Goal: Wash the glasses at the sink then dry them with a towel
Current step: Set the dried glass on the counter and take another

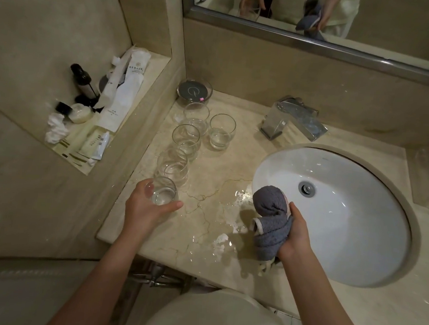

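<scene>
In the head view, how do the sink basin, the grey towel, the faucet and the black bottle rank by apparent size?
1. sink basin
2. grey towel and faucet: look alike; the towel is nearer, so unsure
3. black bottle

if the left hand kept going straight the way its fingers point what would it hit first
Probably the nearest standing glass in the row, just beyond the glass the left hand grips; depth is uncertain.

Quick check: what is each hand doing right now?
Left hand: curled round a clear glass standing on the counter.
Right hand: grips a bunched grey towel at the sink's edge.
</scene>
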A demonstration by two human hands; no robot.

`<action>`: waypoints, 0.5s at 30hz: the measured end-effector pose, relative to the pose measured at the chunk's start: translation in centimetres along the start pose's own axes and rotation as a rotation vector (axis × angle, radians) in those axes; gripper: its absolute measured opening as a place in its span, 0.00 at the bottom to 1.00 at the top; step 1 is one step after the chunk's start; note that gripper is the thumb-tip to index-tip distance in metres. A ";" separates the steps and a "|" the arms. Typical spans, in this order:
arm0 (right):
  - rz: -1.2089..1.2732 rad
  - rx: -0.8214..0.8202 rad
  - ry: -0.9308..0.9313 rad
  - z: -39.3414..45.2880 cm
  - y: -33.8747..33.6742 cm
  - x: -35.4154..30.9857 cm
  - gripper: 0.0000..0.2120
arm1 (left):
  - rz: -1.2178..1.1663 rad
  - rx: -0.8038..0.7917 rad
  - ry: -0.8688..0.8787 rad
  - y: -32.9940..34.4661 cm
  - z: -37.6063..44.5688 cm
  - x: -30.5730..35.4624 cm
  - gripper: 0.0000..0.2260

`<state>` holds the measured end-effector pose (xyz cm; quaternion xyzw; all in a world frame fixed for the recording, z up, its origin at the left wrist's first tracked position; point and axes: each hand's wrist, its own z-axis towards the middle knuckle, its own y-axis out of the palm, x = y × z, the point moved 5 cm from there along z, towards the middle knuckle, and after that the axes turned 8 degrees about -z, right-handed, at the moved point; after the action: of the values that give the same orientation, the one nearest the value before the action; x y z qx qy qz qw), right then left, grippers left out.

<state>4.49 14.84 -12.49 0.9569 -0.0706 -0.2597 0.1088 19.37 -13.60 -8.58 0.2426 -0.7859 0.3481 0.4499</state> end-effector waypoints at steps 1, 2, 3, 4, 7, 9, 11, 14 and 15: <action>-0.007 0.003 0.001 -0.1 0.0 0.0 0.28 | -0.001 0.003 -0.002 -0.1 0.1 0.0 0.43; -0.012 0.002 0.005 -0.2 0.0 0.0 0.28 | 0.001 0.003 -0.005 -0.1 0.1 0.0 0.43; -0.014 0.001 0.008 -0.4 0.0 0.0 0.27 | 0.009 -0.001 -0.010 -0.1 0.0 0.1 0.44; -0.013 -0.006 0.007 -0.6 0.1 -0.1 0.26 | 0.022 -0.005 -0.011 0.0 0.0 0.2 0.45; -0.034 -0.024 0.002 -1.0 0.2 -0.3 0.25 | 0.065 0.021 0.042 -0.2 -0.5 1.6 0.48; -0.038 -0.033 -0.008 -1.2 0.3 -0.5 0.27 | 0.101 0.067 0.166 -0.2 -1.1 3.2 0.44; -0.022 -0.048 -0.032 -1.1 0.0 -0.9 0.28 | 0.127 0.068 0.338 0.6 -1.9 5.3 0.34; -0.024 -0.095 -0.065 -1.9 -0.5 -2.1 0.26 | 0.150 -0.057 0.478 4.2 -2.8 7.8 0.21; -0.016 -0.122 -0.073 -2.1 -1.0 -2.5 0.27 | 0.155 -0.123 0.492 6.0 -3.1 8.5 0.18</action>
<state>3.52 16.63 -9.77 0.9390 -0.0508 -0.2990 0.1625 12.86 -7.99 -2.01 0.0618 -0.6889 0.3815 0.6133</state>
